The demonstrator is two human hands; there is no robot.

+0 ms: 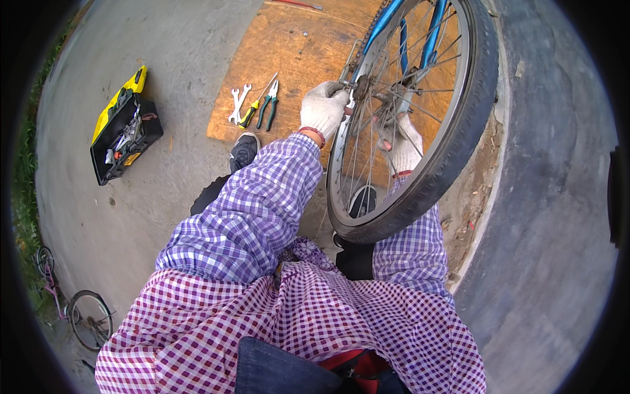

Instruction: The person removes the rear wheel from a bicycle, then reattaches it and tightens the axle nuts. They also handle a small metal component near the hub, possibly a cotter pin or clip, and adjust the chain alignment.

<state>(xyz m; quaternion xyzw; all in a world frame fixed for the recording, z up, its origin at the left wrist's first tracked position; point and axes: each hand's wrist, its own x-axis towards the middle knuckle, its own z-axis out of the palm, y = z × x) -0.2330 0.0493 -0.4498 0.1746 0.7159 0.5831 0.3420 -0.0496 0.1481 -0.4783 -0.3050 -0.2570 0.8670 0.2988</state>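
Person's left hand (324,107), gloved, pinches a silver wrench (351,100) by the axle of the bicycle wheel (484,79), which stands tilted over the wooden board (321,43). Gloved right hand (404,146) sits behind the spokes; can't tell its grip. Pliers (270,100) lie left.

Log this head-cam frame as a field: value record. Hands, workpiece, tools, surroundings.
left: gloved left hand gripping what looks like a wrench by the wheel hub
right: gloved right hand seen through the spokes; grip unclear
workpiece: wheel with black tire, blue frame
tools on wooden board: wrenches, yellow-black screwdriver, pliers
left side: open black toolbox with yellow lid, tools inside
lower left: another bicycle, partly visible
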